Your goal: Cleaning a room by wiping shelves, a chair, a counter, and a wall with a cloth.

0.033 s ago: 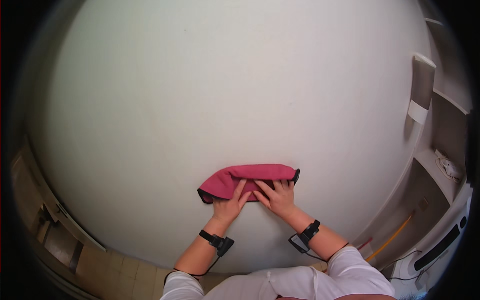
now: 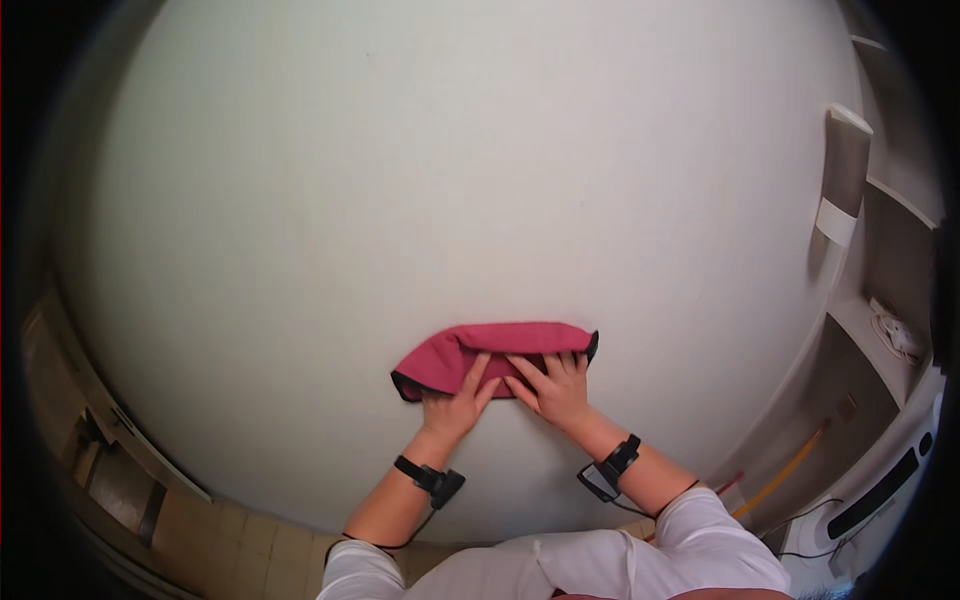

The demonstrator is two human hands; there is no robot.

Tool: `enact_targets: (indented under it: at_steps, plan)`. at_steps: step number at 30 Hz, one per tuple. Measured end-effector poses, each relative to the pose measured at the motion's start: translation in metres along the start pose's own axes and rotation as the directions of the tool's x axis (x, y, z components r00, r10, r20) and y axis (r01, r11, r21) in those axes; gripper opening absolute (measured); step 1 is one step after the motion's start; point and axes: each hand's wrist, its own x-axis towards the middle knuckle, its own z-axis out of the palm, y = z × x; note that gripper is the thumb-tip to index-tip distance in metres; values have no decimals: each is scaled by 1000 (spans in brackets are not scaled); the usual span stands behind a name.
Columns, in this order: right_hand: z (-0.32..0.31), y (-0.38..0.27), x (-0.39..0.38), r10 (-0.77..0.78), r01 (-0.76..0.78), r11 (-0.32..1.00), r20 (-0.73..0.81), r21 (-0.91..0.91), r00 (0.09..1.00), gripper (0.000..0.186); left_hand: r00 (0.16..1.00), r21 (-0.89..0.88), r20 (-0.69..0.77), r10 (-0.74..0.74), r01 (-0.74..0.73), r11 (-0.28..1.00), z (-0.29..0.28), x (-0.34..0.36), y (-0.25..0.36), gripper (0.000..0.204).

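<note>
A pink cloth (image 2: 517,338) with dark edging lies bunched and folded over against a large pale wall (image 2: 480,180). My left hand (image 2: 455,408) holds the cloth's left part, its thumb and forefinger showing over the fold and its other fingers hidden under the fabric. To the right, my right hand (image 2: 560,392) presses on the cloth with fingers spread, their tips tucked beneath the upper fold. The two thumbs point toward each other, with a small gap between them. Each wrist wears a black strap with a small device and a cable.
On the right stands a shelf unit (image 2: 868,320) with a white cable bundle (image 2: 893,332) on it. A white and grey fixture (image 2: 843,178) sits above. A yellow stick (image 2: 785,472) leans low at the right. Tiled floor (image 2: 245,538) shows at the lower left.
Both hands and the cloth have shifted very slightly upward and to the left on the wall. The hold on the cloth looks the same.
</note>
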Motion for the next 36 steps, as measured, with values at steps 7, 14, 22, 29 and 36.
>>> enact_targets:
  at_steps: [7,14,22,29,36]
  plan:
    - [-9,-13,98,-82,75,996,-140,-57,987,45,998,170,-26,-54,58,984,-37,85,-52,80]
    - [-12,-16,102,-62,67,998,-230,13,971,41,993,147,-116,28,-11,989,-47,91,-80,72]
    - [-45,-17,146,206,-156,968,-269,196,941,59,987,162,-161,12,14,987,-60,103,-54,57]
    - [-25,-39,136,116,-74,991,-433,112,894,54,962,240,-264,76,-11,971,-59,111,-65,42]
    - [-14,-46,126,59,-69,997,-241,-34,969,62,989,230,-95,114,-90,969,-67,115,-61,60]
